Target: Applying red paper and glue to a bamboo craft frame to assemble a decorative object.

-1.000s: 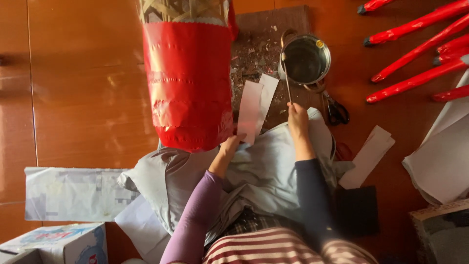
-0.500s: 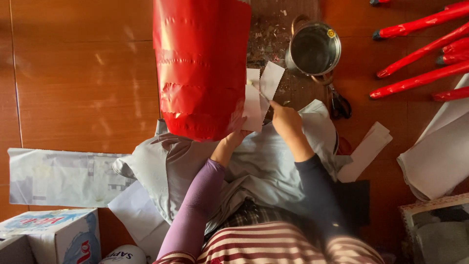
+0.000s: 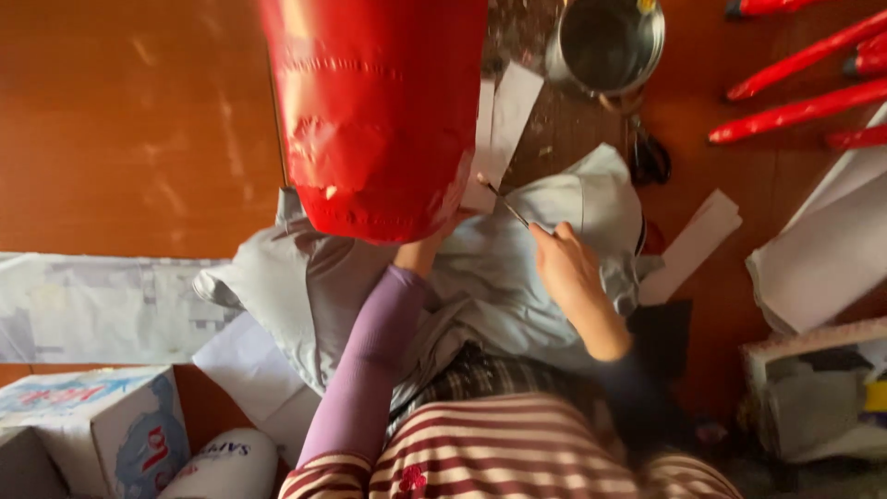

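Note:
A big red paper-covered cylinder (image 3: 379,111) hangs close to the camera at top centre. My left hand (image 3: 427,249), in a purple sleeve, reaches under its lower rim; its fingers are mostly hidden and seem to pinch the lower end of the white paper strips (image 3: 506,115). My right hand (image 3: 565,268) grips a thin stick (image 3: 510,208) whose tip touches the strips' lower end. A grey cloth (image 3: 517,277) lies over my lap beneath both hands.
A metal pot (image 3: 605,42) stands on the wooden floor beyond the strips, with black scissors (image 3: 649,157) beside it. Several red rods (image 3: 795,111) lie at top right, white paper sheets (image 3: 822,259) at right, a loose strip (image 3: 691,245), and a cardboard box (image 3: 88,425) at bottom left.
My right hand has drawn the stick back from the pot down to the strips' lower end. The red cylinder now fills more of the view and hides my left fingers.

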